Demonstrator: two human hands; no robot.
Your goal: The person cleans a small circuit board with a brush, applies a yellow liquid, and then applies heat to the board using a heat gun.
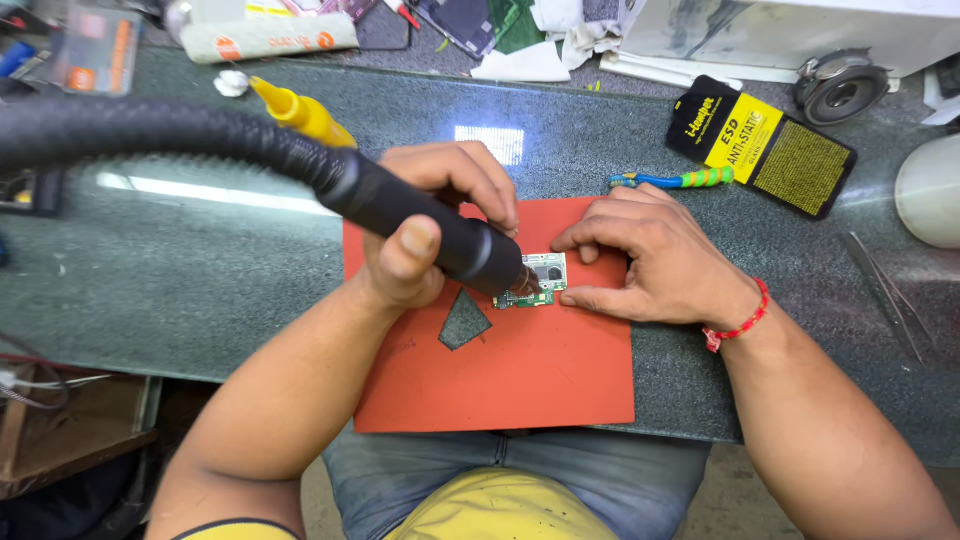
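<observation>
My left hand [430, 225] grips a black hot-air wand [420, 215] with a thick ribbed hose [150, 135] running off to the left. The wand's nozzle points down at a small green circuit board [540, 280] lying on an orange-red mat [520, 370]. My right hand [655, 260] rests on the mat, its fingertips pressing the board's right edge from above and below. A triangular hole [465, 322] is cut in the mat just left of the board.
On the grey stone bench [200, 260]: a yellow-tipped bottle [300, 112], a blue-green brush [670, 181], a black-and-yellow flat pack [765, 145], tweezers [885, 290] at the right, a white tube [265, 38] and clutter along the back edge.
</observation>
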